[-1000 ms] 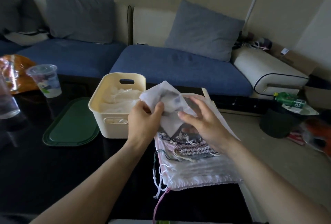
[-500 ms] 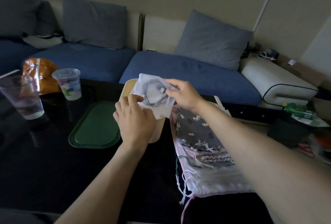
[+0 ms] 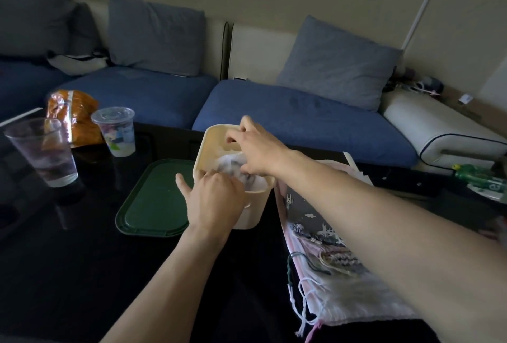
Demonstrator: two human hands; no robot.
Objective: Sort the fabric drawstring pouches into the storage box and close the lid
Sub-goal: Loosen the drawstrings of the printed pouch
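Both hands are down in the cream storage box (image 3: 255, 212). The left hand (image 3: 212, 200) sits at the box's near rim, fingers curled over the edge onto the white pouch (image 3: 233, 164) inside, thumb sticking out to its left above the green lid (image 3: 152, 200). Whether those fingers pinch the fabric or only press it cannot be told, since the knuckles hide the fingertips. The right hand (image 3: 259, 147) reaches in from the right, over the box's far half; its fingers bend downward onto the same pouch, the thumb low against the fabric, and it appears to grip the cloth, though the contact itself is partly hidden.

The pouch lies bunched inside the box, white with a grey print, below both palms. Just right of the right forearm, a stack of further pouches (image 3: 329, 254) lies flat on the black table (image 3: 68, 274): a grey patterned one on top, a pink-and-white one beneath, with loose drawstrings (image 3: 301, 307) trailing toward the near table edge.

The green lid lies flat on the table, touching or just beside the box's left wall, under the left thumb. Farther left of the left hand stand a clear cup (image 3: 44, 150), a lidded plastic cup (image 3: 115, 131) and an orange snack bag (image 3: 72, 114), well apart from the box. Beyond the right hand, the table's far edge meets a blue sofa (image 3: 301, 123). Bare dark tabletop spreads near and left of the left wrist.
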